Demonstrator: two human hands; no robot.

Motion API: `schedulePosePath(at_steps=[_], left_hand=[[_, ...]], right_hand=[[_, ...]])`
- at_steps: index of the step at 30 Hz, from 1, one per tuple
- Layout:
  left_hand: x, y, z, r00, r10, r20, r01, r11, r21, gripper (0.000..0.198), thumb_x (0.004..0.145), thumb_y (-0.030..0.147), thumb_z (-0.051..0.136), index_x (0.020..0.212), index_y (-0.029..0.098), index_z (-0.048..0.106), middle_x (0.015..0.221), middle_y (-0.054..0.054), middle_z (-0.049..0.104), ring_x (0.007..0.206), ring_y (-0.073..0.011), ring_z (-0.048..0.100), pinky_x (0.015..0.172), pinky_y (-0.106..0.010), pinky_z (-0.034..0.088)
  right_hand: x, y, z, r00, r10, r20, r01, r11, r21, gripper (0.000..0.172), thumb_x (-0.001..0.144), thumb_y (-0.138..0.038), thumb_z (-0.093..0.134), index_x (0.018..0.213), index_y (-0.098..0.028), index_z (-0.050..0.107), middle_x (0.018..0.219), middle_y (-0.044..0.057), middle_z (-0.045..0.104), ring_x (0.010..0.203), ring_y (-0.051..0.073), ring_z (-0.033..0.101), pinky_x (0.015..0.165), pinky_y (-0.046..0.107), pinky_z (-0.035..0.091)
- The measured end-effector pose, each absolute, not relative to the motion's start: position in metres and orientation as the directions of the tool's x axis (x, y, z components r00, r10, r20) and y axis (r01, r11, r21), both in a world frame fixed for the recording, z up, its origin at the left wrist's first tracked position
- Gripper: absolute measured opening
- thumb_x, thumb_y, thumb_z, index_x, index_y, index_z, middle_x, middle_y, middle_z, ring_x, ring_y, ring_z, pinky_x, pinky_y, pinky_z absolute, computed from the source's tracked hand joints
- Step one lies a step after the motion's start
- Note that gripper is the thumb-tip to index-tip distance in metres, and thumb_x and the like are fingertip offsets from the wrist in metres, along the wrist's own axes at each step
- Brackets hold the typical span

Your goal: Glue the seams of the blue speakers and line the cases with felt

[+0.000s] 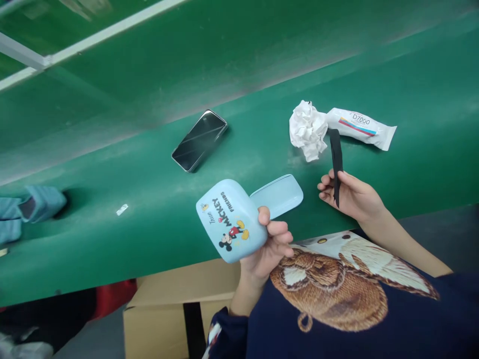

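Observation:
My left hand (270,245) is closed around a light blue case (232,219) printed with a cartoon mouse and lettering. Its hinged lid (279,195) stands open toward the right, over the green belt. My right hand (350,194) pinches a thin black strip (336,159) that points up and away from me. Both hands hover at the near edge of the belt, about a hand's width apart.
On the green belt (149,209) lie a dark phone (199,140), a crumpled white tissue (307,129), a white tube marked D7000 (361,127) and a blue fabric item (32,204) at the left edge. A cardboard box (175,309) sits below the belt.

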State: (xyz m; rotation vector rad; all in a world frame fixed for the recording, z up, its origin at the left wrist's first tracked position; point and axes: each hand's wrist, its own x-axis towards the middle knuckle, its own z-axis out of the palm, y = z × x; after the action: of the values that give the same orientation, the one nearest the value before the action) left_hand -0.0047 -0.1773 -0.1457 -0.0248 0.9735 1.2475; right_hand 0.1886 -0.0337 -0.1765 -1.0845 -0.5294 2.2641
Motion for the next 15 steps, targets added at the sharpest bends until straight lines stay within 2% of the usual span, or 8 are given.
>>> schedulePosePath(at_steps=[2,4,7,10,13,15], left_hand=[[-0.003,-0.177,-0.147,0.038,0.805,-0.592,-0.804,0.376,0.46,0.054,0.059,0.067,0.078,0.081,0.027,0.048,0.073,-0.003,0.069,0.064,-0.024,0.068,0.047,-0.031,0.05],[-0.001,-0.178,-0.147,0.05,0.842,-0.537,-0.789,0.363,0.495,0.052,0.06,0.067,0.078,0.078,0.026,0.05,0.062,-0.002,0.065,0.058,-0.0227,0.066,0.048,-0.032,0.051],[0.001,-0.187,-0.153,-0.057,0.865,-0.498,-0.717,0.312,0.624,0.054,0.055,0.063,0.083,0.076,0.025,0.05,0.053,0.002,0.057,0.057,-0.0223,0.065,0.058,-0.036,0.055],[-0.003,-0.204,-0.168,-0.138,0.848,-0.512,-0.644,0.316,0.697,0.053,0.054,0.059,0.085,0.077,0.025,0.052,0.054,0.001,0.06,0.068,-0.0265,0.068,0.068,-0.04,0.057],[-0.016,-0.211,-0.18,-0.009,0.859,-0.512,-0.633,0.392,0.668,0.049,0.065,0.069,0.073,0.074,0.023,0.059,0.06,-0.006,0.066,0.075,-0.0305,0.07,0.075,-0.047,0.056],[-0.022,-0.205,-0.176,0.13,0.868,-0.48,-0.628,0.447,0.637,0.057,0.06,0.077,0.069,0.073,0.022,0.065,0.067,-0.011,0.071,0.077,-0.0329,0.071,0.081,-0.051,0.054]], right_hand=[[0.189,-0.033,-0.177,-0.517,0.638,-0.571,-0.308,-0.761,-0.571,0.029,0.066,-0.042,0.087,0.079,-0.025,0.067,0.078,-0.005,0.068,0.076,0.011,0.065,0.067,0.021,0.057],[0.19,-0.033,-0.178,-0.526,0.639,-0.561,-0.291,-0.755,-0.587,0.025,0.072,-0.041,0.083,0.08,-0.025,0.066,0.079,-0.004,0.068,0.077,0.012,0.066,0.068,0.022,0.057],[0.191,-0.033,-0.179,-0.524,0.645,-0.556,-0.27,-0.745,-0.61,0.017,0.08,-0.039,0.075,0.081,-0.026,0.064,0.08,-0.003,0.068,0.078,0.013,0.066,0.069,0.025,0.057],[0.191,-0.033,-0.178,-0.525,0.644,-0.556,-0.276,-0.747,-0.605,0.018,0.077,-0.038,0.078,0.082,-0.026,0.065,0.08,-0.003,0.068,0.078,0.013,0.065,0.069,0.025,0.057],[0.191,-0.034,-0.178,-0.523,0.647,-0.556,-0.28,-0.746,-0.604,0.019,0.076,-0.039,0.078,0.081,-0.026,0.066,0.08,-0.002,0.067,0.078,0.013,0.065,0.069,0.025,0.057],[0.191,-0.034,-0.18,-0.519,0.653,-0.552,-0.274,-0.739,-0.616,0.016,0.079,-0.038,0.076,0.08,-0.026,0.065,0.081,-0.002,0.067,0.078,0.014,0.065,0.07,0.026,0.057]])
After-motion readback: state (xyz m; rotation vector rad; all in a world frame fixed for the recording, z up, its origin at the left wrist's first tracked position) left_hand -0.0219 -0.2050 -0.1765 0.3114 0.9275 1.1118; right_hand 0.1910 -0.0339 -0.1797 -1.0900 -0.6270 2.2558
